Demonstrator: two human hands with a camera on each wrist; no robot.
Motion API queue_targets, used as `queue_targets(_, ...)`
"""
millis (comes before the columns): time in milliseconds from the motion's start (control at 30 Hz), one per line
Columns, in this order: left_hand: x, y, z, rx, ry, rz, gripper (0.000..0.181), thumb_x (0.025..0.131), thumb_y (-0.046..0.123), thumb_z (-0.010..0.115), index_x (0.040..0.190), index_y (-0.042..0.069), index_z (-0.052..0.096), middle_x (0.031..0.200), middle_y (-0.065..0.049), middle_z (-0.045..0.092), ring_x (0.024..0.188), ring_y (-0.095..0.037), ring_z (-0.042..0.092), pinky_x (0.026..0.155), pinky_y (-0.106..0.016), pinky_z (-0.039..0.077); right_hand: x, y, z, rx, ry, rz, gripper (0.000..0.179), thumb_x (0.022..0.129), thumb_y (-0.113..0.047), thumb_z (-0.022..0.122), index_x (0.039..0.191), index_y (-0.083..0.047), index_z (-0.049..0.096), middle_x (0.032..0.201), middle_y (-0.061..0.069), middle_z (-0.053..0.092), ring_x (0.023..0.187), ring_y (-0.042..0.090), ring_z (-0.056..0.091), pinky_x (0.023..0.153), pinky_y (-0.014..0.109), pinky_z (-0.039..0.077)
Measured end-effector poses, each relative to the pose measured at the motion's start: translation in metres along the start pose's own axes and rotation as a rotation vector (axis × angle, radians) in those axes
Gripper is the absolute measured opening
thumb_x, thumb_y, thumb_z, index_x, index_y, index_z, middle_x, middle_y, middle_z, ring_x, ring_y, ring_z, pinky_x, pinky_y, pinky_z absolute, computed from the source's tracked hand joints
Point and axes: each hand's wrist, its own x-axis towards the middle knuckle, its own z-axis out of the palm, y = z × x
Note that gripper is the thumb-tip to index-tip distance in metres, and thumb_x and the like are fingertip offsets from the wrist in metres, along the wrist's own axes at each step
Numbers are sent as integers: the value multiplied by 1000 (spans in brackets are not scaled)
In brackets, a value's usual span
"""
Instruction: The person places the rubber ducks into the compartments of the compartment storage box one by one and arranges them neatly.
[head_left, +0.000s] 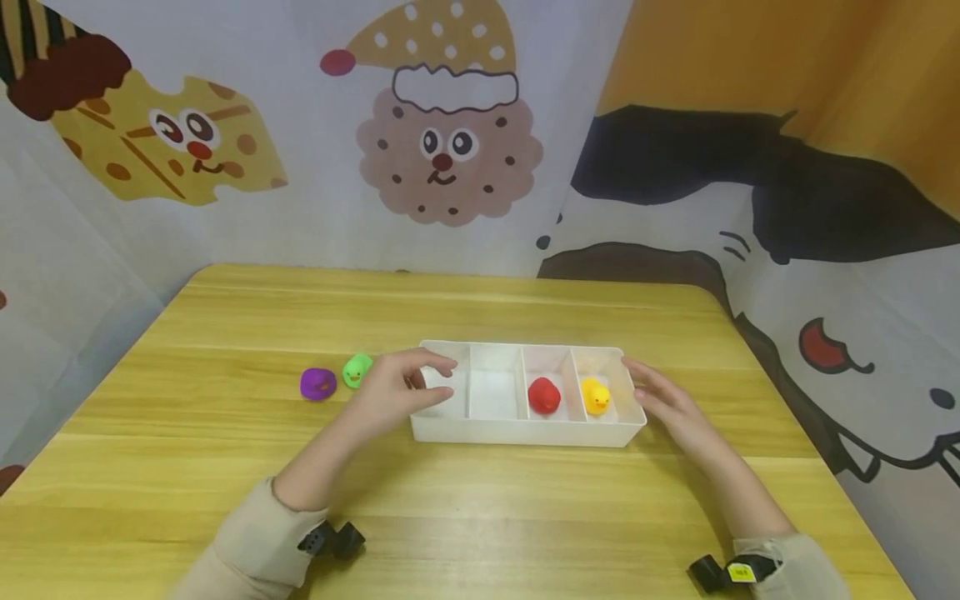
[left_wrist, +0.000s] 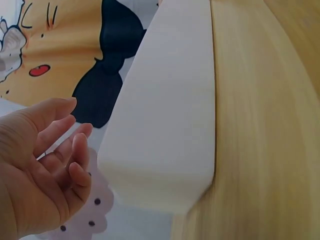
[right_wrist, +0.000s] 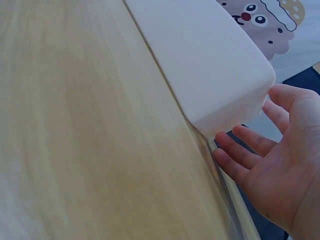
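A white divided box (head_left: 525,432) lies on the table, with several compartments in a row. A yellow toy duck (head_left: 596,397) sits in its rightmost compartment and a red toy duck (head_left: 543,396) in the one beside it; the two left compartments hold nothing. My left hand (head_left: 386,387) is over the box's left end, fingers loosely bent, nothing between thumb and fingertips. At the right end, my right hand (head_left: 667,404) has its fingertips against the outer wall, as the right wrist view shows, with the fingers (right_wrist: 240,152) spread rather than wrapped round it.
Left of the box, a green toy duck (head_left: 356,371) stands partly behind my left hand. Beside it is a purple toy duck (head_left: 318,384). The wooden table (head_left: 480,517) ends at the back against a cartoon-printed cloth (head_left: 300,233).
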Motion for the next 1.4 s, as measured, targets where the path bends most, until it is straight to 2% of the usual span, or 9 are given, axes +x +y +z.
queue_targets(133,-9,-4,-10,34,40,-27,28,82,12,76,109,10,72,100,-6,68,62,-19,53,48,-25,42,0,0,0,4,0,8,52,102,-20,48,149,-7,30,148,23,33,129,43,35,102,65,23)
queue_targets(300,-20,-8,-23,68,75,-74,29,81,12,77,109,15,73,107,-1,68,64,-20,55,47,-26,44,0,-1,0,10,-1,12,52,101,-20,48,149,-8,31,147,23,33,128,43,36,102,65,23)
queue_targets(533,-32,-19,-37,92,104,-60,29,81,13,78,109,12,73,105,-2,69,64,-20,55,47,-29,46,1,-1,1,-9,2,-3,51,102,-19,47,149,-7,31,146,24,35,126,43,39,102,62,26)
queue_targets(733,-43,-27,-49,116,120,-104,27,82,15,77,109,14,72,102,-2,67,65,-20,54,47,-28,46,1,-1,1,2,-2,1,52,102,-19,47,149,-7,30,146,24,34,126,43,38,102,64,24)
queue_targets(900,-51,-34,-59,143,135,-148,28,83,18,76,110,10,70,85,-6,63,63,-19,51,46,-27,43,0,-1,1,-3,-1,-1,52,102,-19,47,149,-7,30,146,24,34,126,43,38,102,63,24)
queue_targets(1000,-55,-39,-65,149,147,-159,29,83,17,76,110,6,70,76,-8,55,62,-19,48,46,-26,41,0,-1,1,-2,-1,-4,52,102,-18,47,149,-6,30,146,25,34,126,43,38,102,63,25)
queue_targets(1267,-61,-53,-82,184,175,-147,35,84,18,76,114,2,67,86,-9,62,70,-21,55,52,-27,47,0,-2,0,0,0,7,52,102,-18,47,149,-6,30,146,25,34,126,43,39,102,62,25)
queue_targets(1400,-63,-61,-91,193,191,-181,37,85,17,75,117,3,66,88,-11,64,68,-21,55,50,-28,46,0,-3,1,5,1,11,52,102,-19,47,149,-5,30,146,25,34,127,43,38,102,62,25)
